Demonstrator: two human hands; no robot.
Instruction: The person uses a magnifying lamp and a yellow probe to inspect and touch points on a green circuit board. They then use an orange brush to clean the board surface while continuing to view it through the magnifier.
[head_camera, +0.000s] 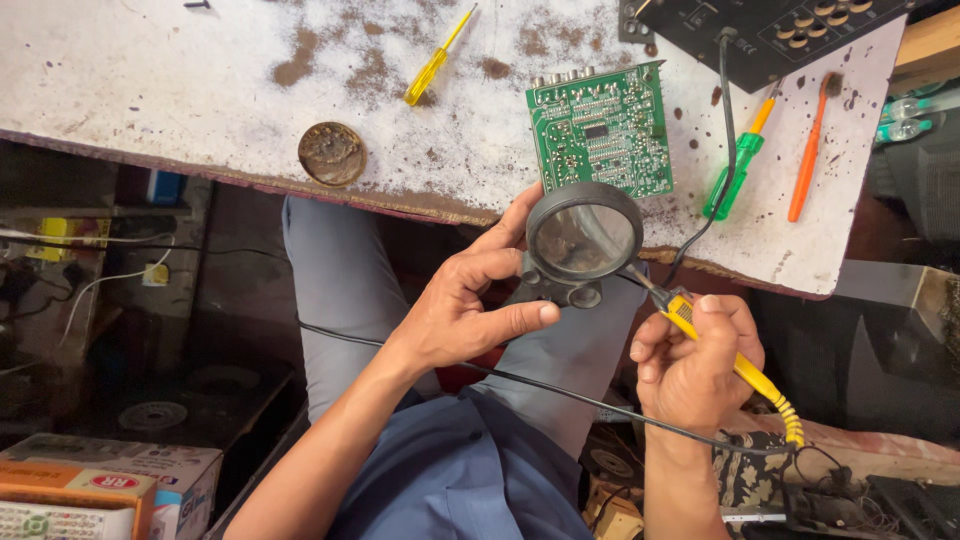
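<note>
Stained white workbench (200, 70), edge above lap. Left hand (465, 310) closed around black-framed round magnifying glass (583, 238), just below green printed circuit board (603, 128). Right hand (695, 365) grips yellow-handled soldering iron (735, 365); long axis slants up-left, tip under lens, nearer board than left hand.

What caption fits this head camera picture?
Left hand holds a magnifying glass near a green circuit board; right hand holds a yellow soldering iron.

left hand (460, 315) around a round magnifier (583, 238), right hand (695, 365) gripping a yellow soldering iron (745, 372) beside a green circuit board (603, 128)
</note>
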